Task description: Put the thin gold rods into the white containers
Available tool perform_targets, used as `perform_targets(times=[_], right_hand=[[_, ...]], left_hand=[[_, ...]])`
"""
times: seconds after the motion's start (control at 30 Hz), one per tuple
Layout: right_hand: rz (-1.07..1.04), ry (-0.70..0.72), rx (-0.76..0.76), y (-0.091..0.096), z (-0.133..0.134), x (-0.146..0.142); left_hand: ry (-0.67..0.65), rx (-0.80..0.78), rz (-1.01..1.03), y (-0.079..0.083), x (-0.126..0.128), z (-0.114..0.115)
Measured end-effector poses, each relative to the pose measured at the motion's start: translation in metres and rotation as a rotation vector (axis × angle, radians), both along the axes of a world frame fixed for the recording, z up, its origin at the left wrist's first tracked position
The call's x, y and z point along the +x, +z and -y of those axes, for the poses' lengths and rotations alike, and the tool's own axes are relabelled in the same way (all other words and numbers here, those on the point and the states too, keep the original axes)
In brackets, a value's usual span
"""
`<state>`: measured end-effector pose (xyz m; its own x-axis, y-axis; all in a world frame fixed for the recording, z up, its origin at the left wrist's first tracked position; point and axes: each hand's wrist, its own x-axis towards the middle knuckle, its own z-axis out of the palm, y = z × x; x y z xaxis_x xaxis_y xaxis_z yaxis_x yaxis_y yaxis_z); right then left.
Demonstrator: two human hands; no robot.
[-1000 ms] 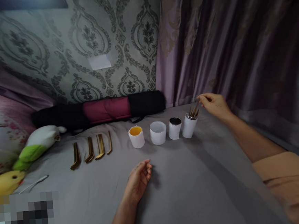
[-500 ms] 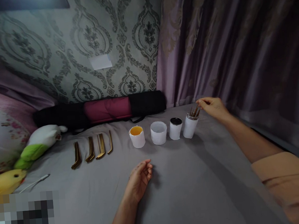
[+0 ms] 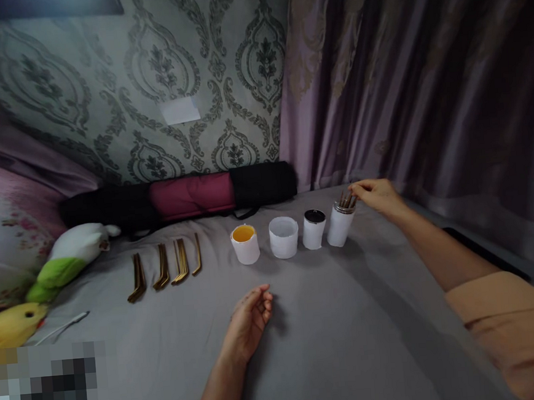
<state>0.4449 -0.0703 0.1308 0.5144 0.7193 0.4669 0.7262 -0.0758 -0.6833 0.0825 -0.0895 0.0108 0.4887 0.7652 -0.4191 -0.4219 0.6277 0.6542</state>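
My right hand (image 3: pixel 374 195) is pinched at the top of a white-wrapped jar (image 3: pixel 340 226), its fingertips on the thin brown sticks (image 3: pixel 346 200) that poke up from the mouth. Fingers hide how much of a stick they grip. My left hand (image 3: pixel 251 317) rests on the bed sheet, loosely curled, with nothing in it. Beyond it stand a white cup with an orange-yellow inside (image 3: pixel 245 250), a wider white cup (image 3: pixel 284 242) and a white cup with a dark top (image 3: pixel 313 236). Several gold-brown bent sticks (image 3: pixel 180 261) lie grouped to the left.
A black and maroon rolled bag (image 3: pixel 192 195) lies along the patterned wall. Plush toys (image 3: pixel 75 255) and a white cable (image 3: pixel 66 325) are at the left. Purple curtains (image 3: pixel 378 80) hang at the right. All of it sits on a grey sheet (image 3: pixel 334 342).
My right hand has shifted slightly left and down, closer to the jar's mouth. My left hand and the cups have stayed put.
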Motion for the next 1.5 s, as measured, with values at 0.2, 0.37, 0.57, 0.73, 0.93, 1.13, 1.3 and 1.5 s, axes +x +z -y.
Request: perform_targets(times=[0.2, 0.37, 0.57, 0.73, 0.93, 1.13, 1.3, 1.5], right_hand=[[-0.031, -0.020, 0.003, -0.006, -0.003, 0.004], [-0.004, -0.043, 0.005, -0.001, 0.000, 0.000], [-0.008, -0.058, -0.009, 0.002, 0.003, -0.003], [-0.022, -0.055, -0.058, 0.003, 0.004, -0.004], [-0.044, -0.078, -0.081, 0.005, 0.006, -0.006], [-0.053, -0.099, -0.072, 0.004, 0.005, -0.005], [-0.039, -0.104, -0.012, 0.002, 0.004, -0.002], [0.006, -0.132, 0.084, 0.006, 0.007, -0.005]], left_hand=[[0.006, -0.004, -0.010, 0.001, 0.000, 0.001], [-0.001, 0.004, -0.003, 0.001, 0.000, 0.001], [0.001, -0.001, -0.004, 0.001, 0.001, 0.000], [0.000, 0.000, -0.012, 0.001, 0.001, 0.000], [0.001, 0.003, -0.002, -0.002, 0.001, -0.001], [0.001, 0.004, -0.002, -0.002, 0.001, -0.001], [0.007, -0.010, -0.007, -0.001, 0.000, -0.001], [0.008, -0.004, -0.010, -0.002, 0.001, -0.001]])
